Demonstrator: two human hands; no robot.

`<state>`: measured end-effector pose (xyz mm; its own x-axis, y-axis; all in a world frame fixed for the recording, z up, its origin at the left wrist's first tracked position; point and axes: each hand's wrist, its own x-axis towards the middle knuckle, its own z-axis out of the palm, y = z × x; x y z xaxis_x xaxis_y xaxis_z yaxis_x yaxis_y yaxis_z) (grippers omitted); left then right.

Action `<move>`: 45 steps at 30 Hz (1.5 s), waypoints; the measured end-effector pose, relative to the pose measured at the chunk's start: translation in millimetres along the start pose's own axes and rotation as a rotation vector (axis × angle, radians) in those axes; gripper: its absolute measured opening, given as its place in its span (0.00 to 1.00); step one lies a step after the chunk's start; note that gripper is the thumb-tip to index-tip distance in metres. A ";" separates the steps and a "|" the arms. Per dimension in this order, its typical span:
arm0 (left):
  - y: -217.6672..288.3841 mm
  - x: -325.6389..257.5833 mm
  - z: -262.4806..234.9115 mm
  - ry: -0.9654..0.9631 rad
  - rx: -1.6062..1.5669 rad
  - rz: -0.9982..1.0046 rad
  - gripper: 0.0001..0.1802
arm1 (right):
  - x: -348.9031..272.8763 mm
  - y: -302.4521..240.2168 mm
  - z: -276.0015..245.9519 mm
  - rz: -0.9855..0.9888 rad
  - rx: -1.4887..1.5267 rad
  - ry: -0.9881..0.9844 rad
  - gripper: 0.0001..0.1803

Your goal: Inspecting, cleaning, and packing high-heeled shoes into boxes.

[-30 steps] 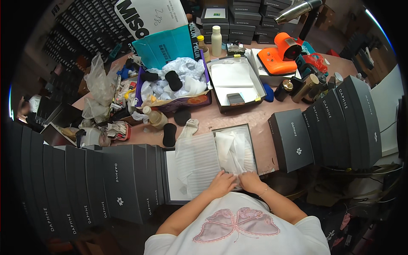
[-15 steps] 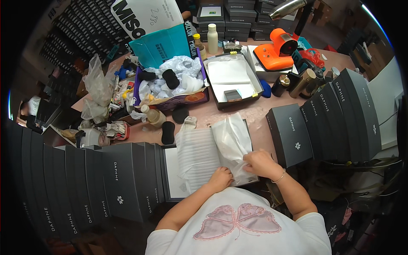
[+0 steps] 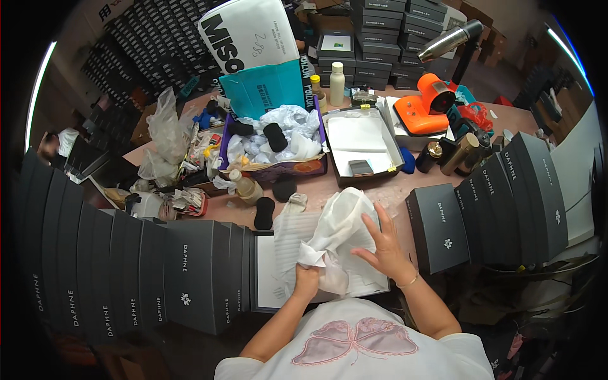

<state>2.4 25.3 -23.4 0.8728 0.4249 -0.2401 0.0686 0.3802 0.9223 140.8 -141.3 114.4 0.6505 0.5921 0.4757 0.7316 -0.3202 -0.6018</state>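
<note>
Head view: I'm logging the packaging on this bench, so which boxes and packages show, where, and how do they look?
Black boxes: row standing on edge, left of the hands, small white emblem.
Black box row: right side, same look.
Teal carton: back centre, white panel above.
Open tray box: centre, dark walls, white lining.
White wrapping paper: held by left hand and right hand.

left hand (image 3: 306,278) fisted, right hand (image 3: 384,244) (fingers) spread

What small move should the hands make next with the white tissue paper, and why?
Probably lower the white tissue paper into the open box. The left hand grips its bunched bottom end, the right hand lies spread against its side, and it stands above the box.
</note>
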 end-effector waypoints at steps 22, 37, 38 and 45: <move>69.2 15.3 -60.2 0.102 -0.343 -0.400 0.29 | -49.7 26.0 21.7 0.207 -0.010 -0.400 0.28; 148.7 -23.4 -42.7 0.305 0.915 0.813 0.07 | -63.7 65.2 -7.1 1.040 0.568 -0.024 0.23; 139.8 -16.0 -41.8 0.226 1.053 0.848 0.09 | -65.3 70.0 -9.4 1.048 0.620 -0.022 0.23; 45.4 26.0 -149.4 -0.147 1.429 -0.059 0.44 | -20.7 41.5 -51.5 0.735 0.452 -0.378 0.34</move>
<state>-44.0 176.3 -32.9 0.8867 0.3170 -0.3366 0.4460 -0.7786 0.4414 168.3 -204.9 112.7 0.7500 0.5818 -0.3147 -0.0365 -0.4386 -0.8979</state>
